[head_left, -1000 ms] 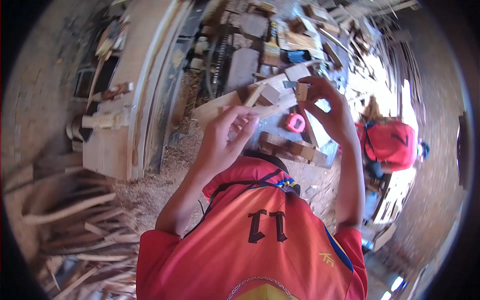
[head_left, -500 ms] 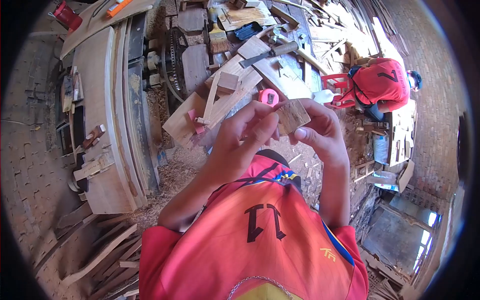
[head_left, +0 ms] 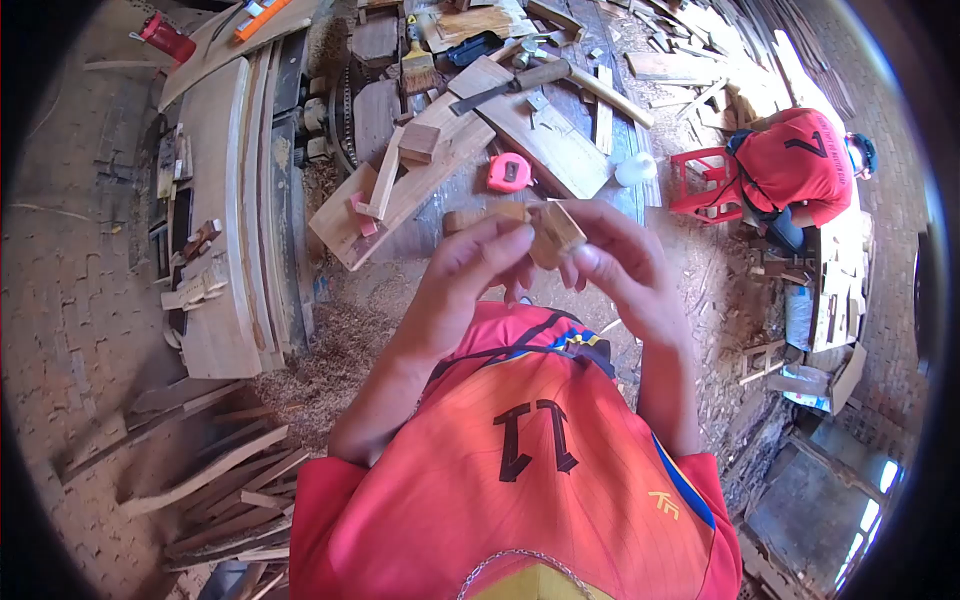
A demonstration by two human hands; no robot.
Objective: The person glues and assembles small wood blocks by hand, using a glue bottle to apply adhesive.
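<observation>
A small wooden block is held in front of my chest, tilted with a narrow side showing. My left hand pinches its left part between thumb and fingers. On the other side, my right hand grips it with the thumb at the lower corner. Just beyond my left fingers lies another wood piece, partly hidden. A pink tape measure rests on the bench past the hands. Farther back, a chisel lies across a board.
Boards and a small square block lie at the bench's left. A brush and a white bottle are also there. A person in a red shirt sits bent over at right. Stacked planks stand left; offcuts lie lower left.
The block has turned in my hands, from its broad face toward a narrow side. My view has shifted, and the hands sit slightly lower, uncovering the tape measure and a wood piece.
</observation>
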